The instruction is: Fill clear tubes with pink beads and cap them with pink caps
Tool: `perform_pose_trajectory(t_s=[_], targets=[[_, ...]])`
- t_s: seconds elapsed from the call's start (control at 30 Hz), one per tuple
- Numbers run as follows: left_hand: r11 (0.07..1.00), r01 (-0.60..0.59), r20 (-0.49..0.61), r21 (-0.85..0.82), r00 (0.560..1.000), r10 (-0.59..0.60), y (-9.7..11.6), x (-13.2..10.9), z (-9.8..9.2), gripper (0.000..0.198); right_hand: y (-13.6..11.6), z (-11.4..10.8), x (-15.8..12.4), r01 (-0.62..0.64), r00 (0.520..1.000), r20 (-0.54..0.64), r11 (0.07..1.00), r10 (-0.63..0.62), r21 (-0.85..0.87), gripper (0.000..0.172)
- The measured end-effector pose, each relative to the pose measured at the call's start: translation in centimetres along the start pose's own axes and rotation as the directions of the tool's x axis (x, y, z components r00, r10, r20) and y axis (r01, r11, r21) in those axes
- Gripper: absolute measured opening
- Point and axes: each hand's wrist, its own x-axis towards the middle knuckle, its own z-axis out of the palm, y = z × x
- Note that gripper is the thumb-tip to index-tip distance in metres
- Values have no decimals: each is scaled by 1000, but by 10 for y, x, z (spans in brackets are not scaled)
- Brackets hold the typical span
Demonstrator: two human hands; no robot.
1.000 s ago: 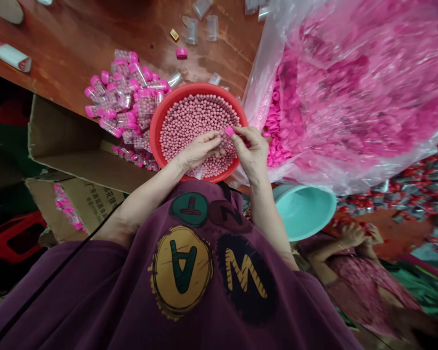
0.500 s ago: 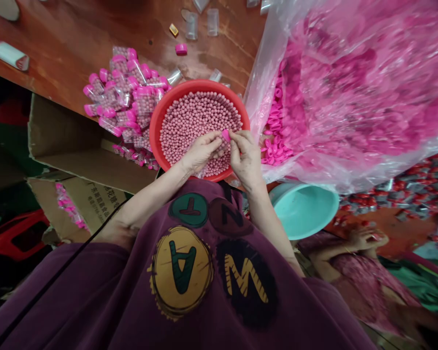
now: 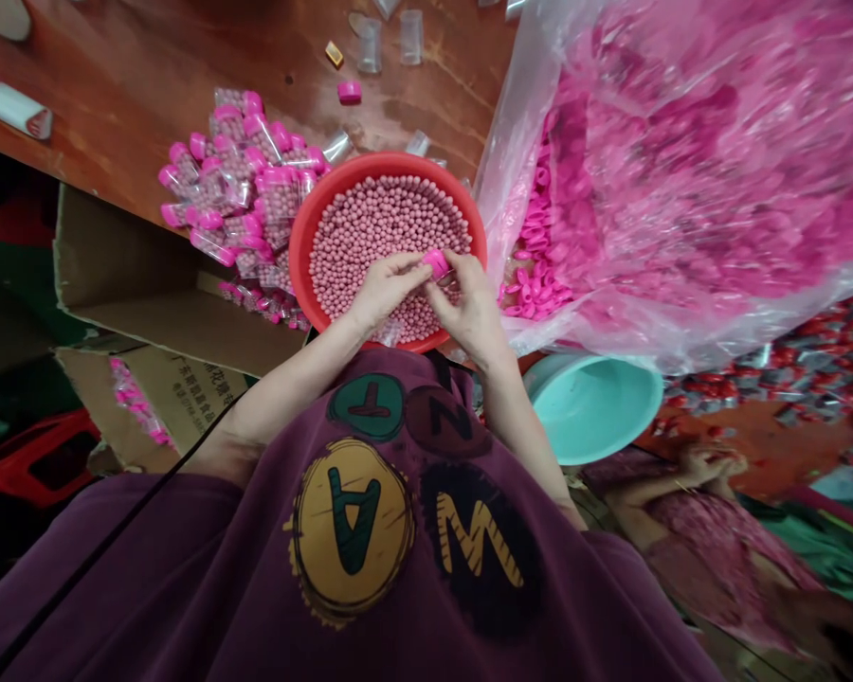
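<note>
Above a red basin (image 3: 300, 256) of small pink balls (image 3: 388, 218), my two hands meet at a bright pink cap (image 3: 436, 262). My left hand (image 3: 390, 287) pinches the cap from one side, thumb and forefinger together. On the other side, the fingers of my right hand (image 3: 471, 308) curl against it. Whether a small container sits under the cap is hidden by my fingers. A clear plastic piece (image 3: 389, 332) lies at the near side of the basin. Left of the basin is a pile of clear containers (image 3: 245, 180) with pink caps, filled with pink balls.
A big clear bag (image 3: 654, 189) of pink caps lies at right, some spilling out. Empty clear containers (image 3: 411, 38) and a loose pink cap (image 3: 350, 92) lie behind the basin. Below the bag is a turquoise basin (image 3: 597, 407). Cardboard box (image 3: 149, 275) at left; another person's hands (image 3: 715, 466) at right.
The cap between my hands has turned and shows more of its side. My right hand's fingers have shifted around it; both hands stay over the basin.
</note>
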Motion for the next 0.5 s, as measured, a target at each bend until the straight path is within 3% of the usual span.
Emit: perform_pose_trajectory(t_s=[0.1,0.17,0.4,0.5], targets=[[999,46,-49,-7,998,-46,-4,1,4,14,-10,9,1,31,999,46,953,-18,-302,70],[997,76,-68,-9,995,-77,-6,1,6,18,-8,16,4,20,999,39,924,-5,-383,68],[990,140,-59,-19,988,-141,-5,3,1,26,4,33,16,38,996,88,907,-1,-420,53],[993,118,-98,21,988,-115,0,8,-14,26,-1,37,26,59,990,141,937,-11,-343,65]])
